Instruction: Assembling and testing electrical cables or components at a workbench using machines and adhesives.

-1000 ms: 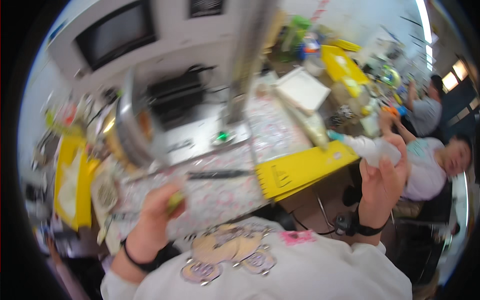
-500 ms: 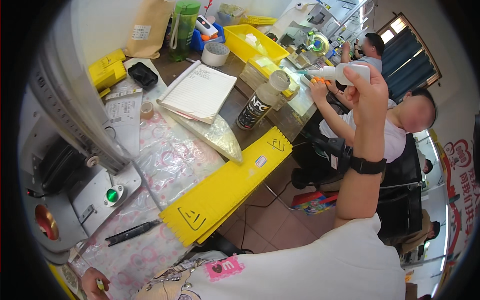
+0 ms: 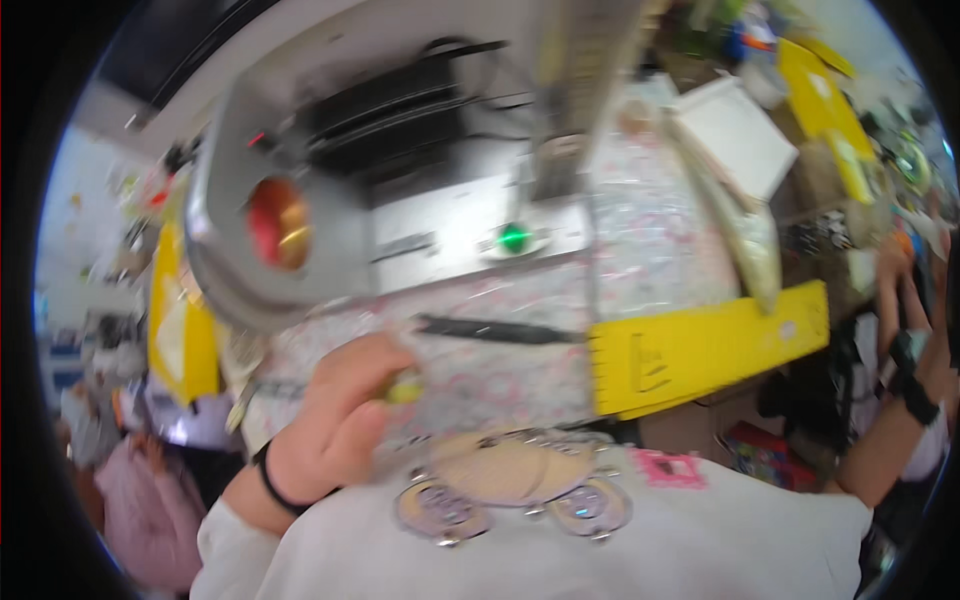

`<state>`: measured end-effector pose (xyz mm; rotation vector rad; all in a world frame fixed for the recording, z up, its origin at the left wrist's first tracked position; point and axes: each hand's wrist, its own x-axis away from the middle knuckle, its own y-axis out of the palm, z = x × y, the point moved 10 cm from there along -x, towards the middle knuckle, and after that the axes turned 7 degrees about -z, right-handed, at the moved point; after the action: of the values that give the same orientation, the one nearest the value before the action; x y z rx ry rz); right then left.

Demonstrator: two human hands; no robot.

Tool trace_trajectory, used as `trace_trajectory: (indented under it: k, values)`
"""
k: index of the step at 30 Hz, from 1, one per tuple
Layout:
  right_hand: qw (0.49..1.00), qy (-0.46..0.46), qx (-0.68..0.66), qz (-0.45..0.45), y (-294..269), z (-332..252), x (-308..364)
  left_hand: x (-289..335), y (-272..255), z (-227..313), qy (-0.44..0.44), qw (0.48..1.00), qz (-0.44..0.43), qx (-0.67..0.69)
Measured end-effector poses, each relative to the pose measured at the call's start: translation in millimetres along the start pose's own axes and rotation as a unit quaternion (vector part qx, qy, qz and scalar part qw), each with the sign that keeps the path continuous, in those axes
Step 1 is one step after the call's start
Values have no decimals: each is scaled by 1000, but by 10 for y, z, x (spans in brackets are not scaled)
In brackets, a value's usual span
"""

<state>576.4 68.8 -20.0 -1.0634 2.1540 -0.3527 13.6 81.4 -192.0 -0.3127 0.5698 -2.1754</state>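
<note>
Near the table's front edge, my left hand (image 3: 345, 415) is closed, a small yellow-green thing (image 3: 405, 387) showing at its fingertips. Blur hides what kind of thing it is. A slim black tool (image 3: 500, 330) lies on the patterned plastic table cover (image 3: 490, 385), just right of that hand. My right forearm (image 3: 890, 440), with a black band at the wrist, reaches up at the far right rim. Its hand (image 3: 945, 265) is mostly cut off by the dark border; a pale blurred squeeze bottle (image 3: 930, 228) shows there.
Behind my left hand stands a grey machine (image 3: 340, 285) with a copper-coloured round opening (image 3: 280, 222) and a green-lit button (image 3: 513, 237). Yellow toothed boards (image 3: 710, 350) overhang the table on the right. A notebook (image 3: 735, 135) lies beyond them. A co-worker's hand (image 3: 892, 258) is at far right.
The view has swung left, bringing the machine to the middle. My left hand has come from the lower left rim well into view; my right hand with the squeeze bottle has shifted to the right rim.
</note>
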Motion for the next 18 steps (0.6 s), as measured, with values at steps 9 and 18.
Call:
trace_trajectory:
  k: [9, 18]
  values:
    - [978, 42, -195, -57, 557, -269, 188, 149, -84, -380, -92, 985, 47, 140]
    - [984, -25, -170, -51, 371, -343, 18, 59, -42, -357, -115, 989, 53, 71]
